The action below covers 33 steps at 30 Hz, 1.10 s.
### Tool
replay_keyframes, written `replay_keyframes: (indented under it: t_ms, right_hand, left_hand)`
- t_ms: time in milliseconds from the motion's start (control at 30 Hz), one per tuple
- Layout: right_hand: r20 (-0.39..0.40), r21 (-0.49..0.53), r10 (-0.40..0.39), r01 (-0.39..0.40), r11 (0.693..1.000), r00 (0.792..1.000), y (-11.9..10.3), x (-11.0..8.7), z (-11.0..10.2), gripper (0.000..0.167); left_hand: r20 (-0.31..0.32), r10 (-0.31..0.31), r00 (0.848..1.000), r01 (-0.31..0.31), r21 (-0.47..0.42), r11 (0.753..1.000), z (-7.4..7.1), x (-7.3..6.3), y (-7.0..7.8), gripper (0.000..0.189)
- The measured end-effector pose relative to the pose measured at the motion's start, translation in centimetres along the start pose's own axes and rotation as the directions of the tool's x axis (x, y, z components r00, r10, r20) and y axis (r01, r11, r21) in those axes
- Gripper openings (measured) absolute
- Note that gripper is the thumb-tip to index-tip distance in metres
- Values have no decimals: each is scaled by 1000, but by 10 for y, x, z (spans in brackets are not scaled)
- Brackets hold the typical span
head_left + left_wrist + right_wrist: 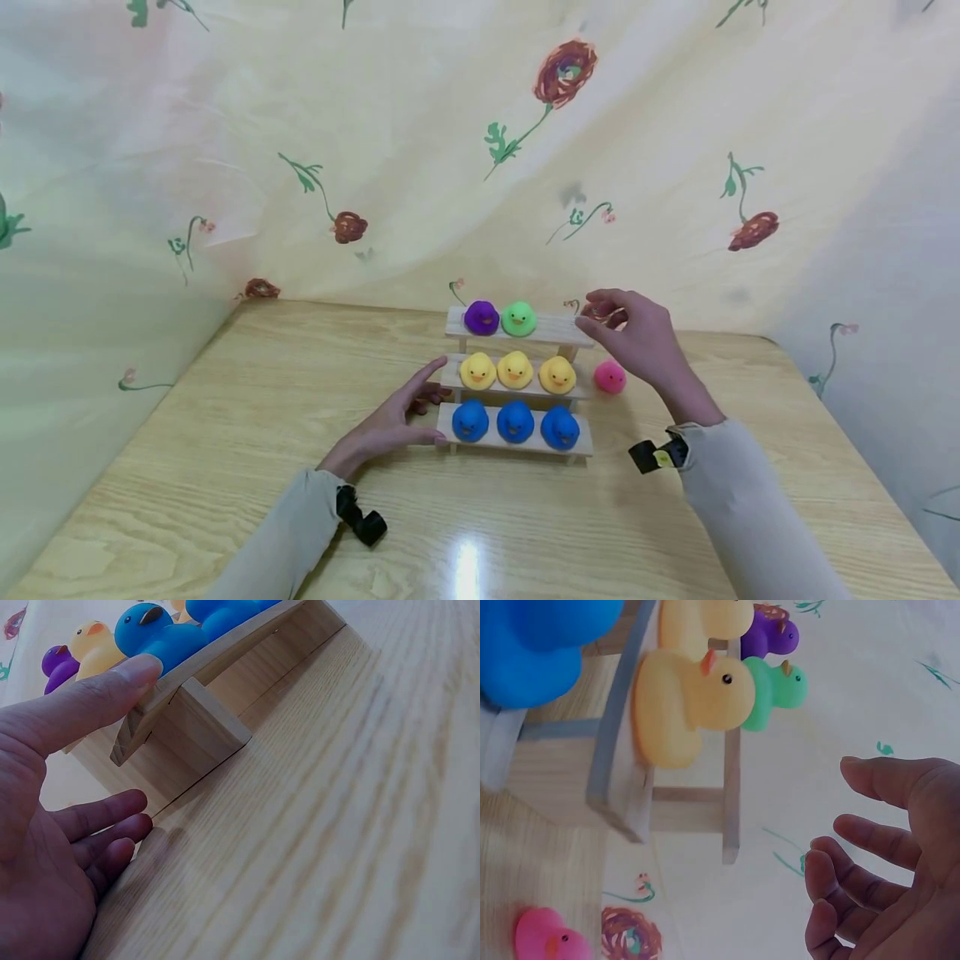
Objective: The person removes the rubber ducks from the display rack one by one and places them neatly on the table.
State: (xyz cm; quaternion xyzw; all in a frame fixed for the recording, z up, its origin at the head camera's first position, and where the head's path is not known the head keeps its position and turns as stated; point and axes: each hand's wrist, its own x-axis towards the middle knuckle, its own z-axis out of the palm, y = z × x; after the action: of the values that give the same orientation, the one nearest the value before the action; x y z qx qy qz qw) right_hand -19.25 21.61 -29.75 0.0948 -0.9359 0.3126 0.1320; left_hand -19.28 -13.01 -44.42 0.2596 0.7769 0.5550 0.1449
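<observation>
A three-tier wooden shelf [573,443] carries rubber ducks. Blue ducks [515,422] line its bottom step, yellow ducks [515,370] the middle, and a purple duck [482,318] and a green duck [518,319] stand on top. At the shelf's left end is my left hand [390,423]; in the left wrist view its thumb [94,703] lies at the bottom step's edge, beside a blue duck, other fingers below. My right hand [633,333] hovers by the top step's right end, fingers loosely bent and nothing between them. A pink duck [610,377] sits on the table, right of the shelf.
The wood-grain table [225,417] extends around the shelf on both sides and in front. Behind it hangs a pale cloth [420,167] printed with flowers, which also closes off the left and right sides.
</observation>
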Motion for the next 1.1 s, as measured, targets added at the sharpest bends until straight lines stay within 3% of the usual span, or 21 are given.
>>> replay_keyframes:
  t_ms: [533,1100]
  right_hand:
    - [63,5,-27,27,1000,998,-26,19,22,42]
    - [132,-16,-45,48,999,990,-35,26,54,52]
  left_hand:
    - [15,24,1000,-24,-24,999,1,0,0,105]
    - [6,30,1000,-30,-21,999,0,1,0,106]
